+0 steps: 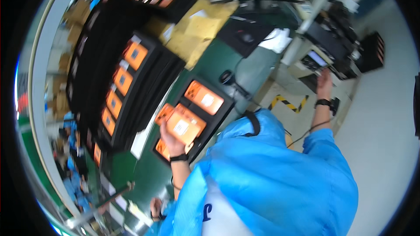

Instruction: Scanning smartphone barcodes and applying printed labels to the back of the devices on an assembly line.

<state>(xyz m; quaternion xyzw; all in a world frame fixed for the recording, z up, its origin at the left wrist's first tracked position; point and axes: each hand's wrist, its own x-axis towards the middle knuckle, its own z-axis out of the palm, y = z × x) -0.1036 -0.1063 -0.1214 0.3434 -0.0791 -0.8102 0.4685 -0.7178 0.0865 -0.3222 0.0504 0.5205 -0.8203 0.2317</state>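
Note:
My left hand (174, 145) is closed around the edge of an orange smartphone (184, 126), which has a pale label on its face. It is held over a black tray (218, 119). In the tray lie an orange phone (204, 98) at the far right end and another orange phone (162, 149) at the near left end, partly covered by my hand. To the right, my right hand (323, 86) stretches out to the front of a label printer (316, 57) with a lit panel. Its fingers point at the printer; nothing shows in them.
Stacked black trays (146, 78) with orange phones stand left on the green table (127, 170). A handheld scanner (232, 81) lies beyond the tray, near a mouse (247, 37) and yellow paper (199, 30). Another person's hand (155, 205) shows at lower left.

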